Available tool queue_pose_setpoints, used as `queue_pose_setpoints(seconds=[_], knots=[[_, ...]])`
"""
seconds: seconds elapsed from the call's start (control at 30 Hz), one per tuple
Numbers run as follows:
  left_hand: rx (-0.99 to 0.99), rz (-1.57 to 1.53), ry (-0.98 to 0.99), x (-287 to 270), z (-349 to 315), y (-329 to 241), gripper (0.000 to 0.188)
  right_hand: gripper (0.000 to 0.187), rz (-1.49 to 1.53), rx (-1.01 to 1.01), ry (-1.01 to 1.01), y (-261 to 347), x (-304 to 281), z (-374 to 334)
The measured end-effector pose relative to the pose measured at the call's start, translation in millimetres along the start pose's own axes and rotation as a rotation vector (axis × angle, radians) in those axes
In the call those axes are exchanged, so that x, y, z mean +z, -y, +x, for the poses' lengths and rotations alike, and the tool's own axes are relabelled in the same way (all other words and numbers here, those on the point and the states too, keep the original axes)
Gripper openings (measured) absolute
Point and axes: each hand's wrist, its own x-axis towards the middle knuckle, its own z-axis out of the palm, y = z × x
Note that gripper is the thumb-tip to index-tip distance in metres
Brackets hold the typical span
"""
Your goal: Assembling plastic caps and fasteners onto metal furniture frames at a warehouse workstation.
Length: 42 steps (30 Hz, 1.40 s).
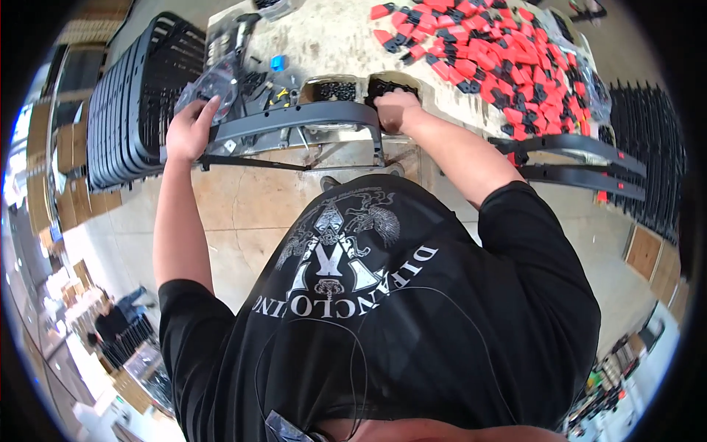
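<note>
A dark grey curved metal frame (294,116) lies along the near edge of the workbench, its bent end beside the parts containers. My left hand (190,130) is closed round its left end, thumb raised beside a clear plastic bag (213,88). My right hand (396,107) reaches down into an open container of small black parts (383,82). Its fingertips are hidden there, so any part in them cannot be seen. To the left of that container stands another one, with small dark pieces (335,91) inside.
Red and black plastic pieces (486,55) are heaped across the bench's right side (331,37). Similar frames (121,110) stand stacked at the left, with more frames (589,151) at the right. A hammer (241,29), a blue piece (278,62) and yellow-handled tools (280,96) lie at the left.
</note>
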Motion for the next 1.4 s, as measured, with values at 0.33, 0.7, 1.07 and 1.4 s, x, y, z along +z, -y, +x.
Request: queue_pose_setpoints(seconds=[0.33,0.7,1.07,1.4], knots=[[-0.048,0.091,-0.017,-7,-13,-20,0.054,0.021,-0.022,-0.263,-0.076,-24,27,26],[-0.041,0.113,-0.002,-7,-9,-16,0.056,0.024,1.367,0.06,-0.015,-61,6,8],[-0.001,0.018,-0.046,-3,-10,-17,0.047,0.024,1.766,0.053,0.016,-71,14,-26],[-0.036,0.01,-0.049,-5,-14,-17,0.046,0.021,2.284,-0.101,0.108,-59,14,-36]])
